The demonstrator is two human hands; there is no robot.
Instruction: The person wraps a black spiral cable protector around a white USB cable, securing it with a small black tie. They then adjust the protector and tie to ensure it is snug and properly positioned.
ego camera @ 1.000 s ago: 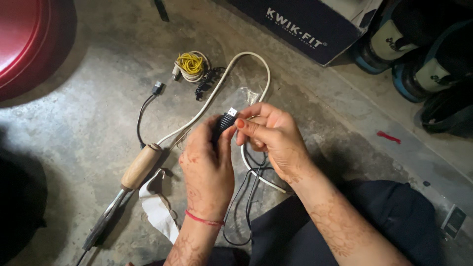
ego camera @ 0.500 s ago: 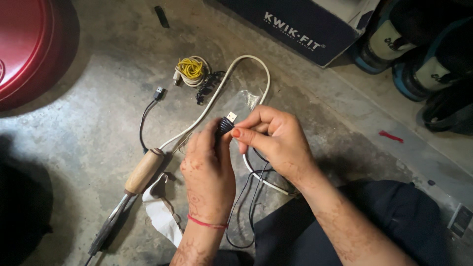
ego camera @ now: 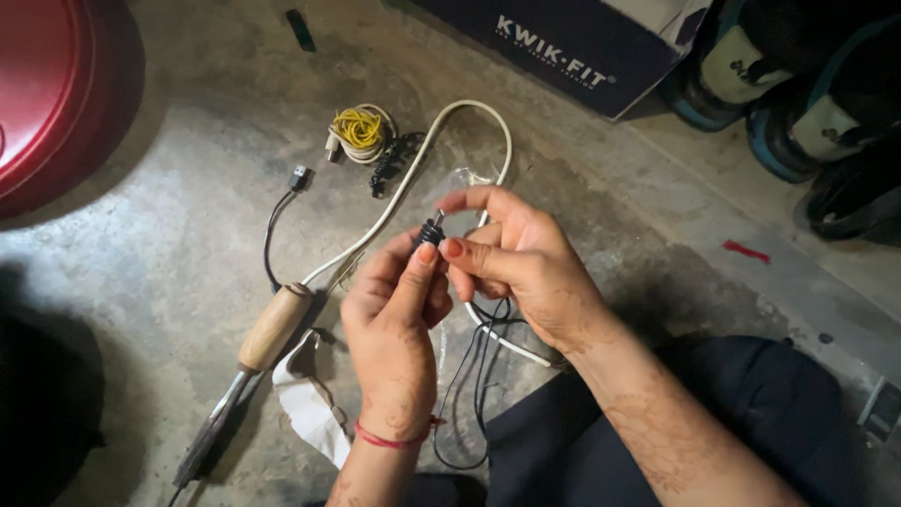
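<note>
Plug [ego camera: 432,229] of the black cable [ego camera: 469,376], pinched by left hand [ego camera: 394,310] and right hand [ego camera: 511,268], may slip if either pinch loosens.

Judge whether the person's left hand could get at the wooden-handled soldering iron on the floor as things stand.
Probably yes: the soldering iron lies uncovered beside the left hand, but that hand would first have to release the black cable plug.

Both hands bare, no sleeves. Left hand [ego camera: 394,324], lower centre: henna patterns on back and forearm, thin red thread [ego camera: 389,437] round wrist. Right hand [ego camera: 516,268]: orange-red thumbnail polish, faded henna down forearm. Dark trousers [ego camera: 657,441], lower right.
</note>
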